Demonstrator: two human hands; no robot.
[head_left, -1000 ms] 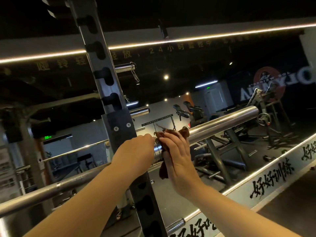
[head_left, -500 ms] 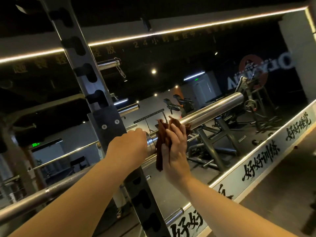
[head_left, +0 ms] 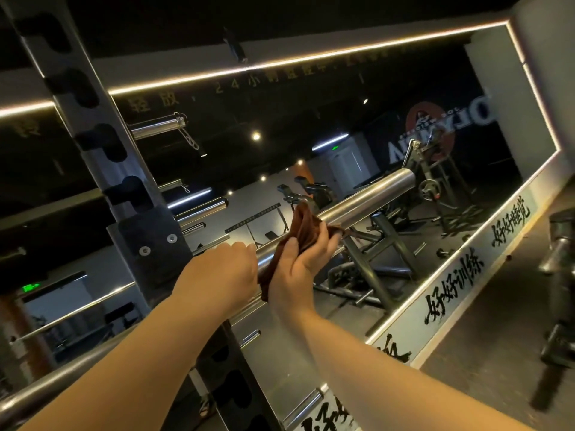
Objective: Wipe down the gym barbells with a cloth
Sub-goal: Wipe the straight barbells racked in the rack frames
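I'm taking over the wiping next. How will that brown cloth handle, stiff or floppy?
Probably floppy: the brown cloth bunches over the barbell and a loose end hangs beside the right hand. Likely light, since thumb and fingers alone hold it. It may slide easily on polished metal.

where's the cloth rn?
Head view, centre: the cloth is draped over the barbell, held by the right hand, just right of the left hand and the rack upright.

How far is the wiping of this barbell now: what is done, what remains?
Nothing shows as surely done. In hand: the right hand wraps the brown cloth around the barbell near its collar, the left hand gripping beside it. Left, likely: the outer sleeve and the long shaft.
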